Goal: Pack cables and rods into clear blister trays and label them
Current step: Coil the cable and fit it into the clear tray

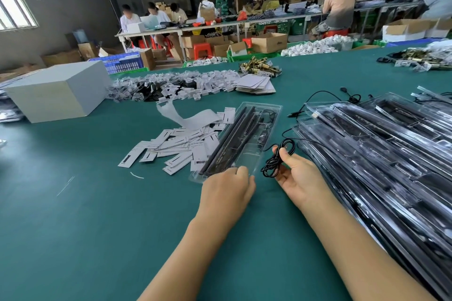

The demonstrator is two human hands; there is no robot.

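Green matting covers the tabletop (73, 215), which is set in a workshop hall; further benches with seated people and cardboard cartons are seen along the back wall.

A clear blister tray (247, 137) is laid open near the centre of the tabletop, its long axis running away from the viewer and tilted to the right. Black rods (230, 139) are seated lengthwise in its left half, and a thin cable is seen in the compartment at its far right. The near end of the tray is touched by the left hand (227, 190), whose fingers are relaxed and rest on the plastic edge; nothing is gripped by them.

A coiled black cable (277, 159) is held just to the right of the tray, above the tabletop. It is pinched by the right hand (299, 176), with the thumb pressed on top of the coil and the fingers curled beneath it. A loose strand of cable is seen running from the coil toward the right.

A scattered heap of white labels (176, 146) lies directly left of the tray, with a curled strip of backing paper (186, 117) at its far side. A stack of filled blister trays (381, 144) occupies the right side of the tabletop. A grey box (58, 91) stands at far left, and a long pile of small bagged parts (171, 85) lies beyond the labels.
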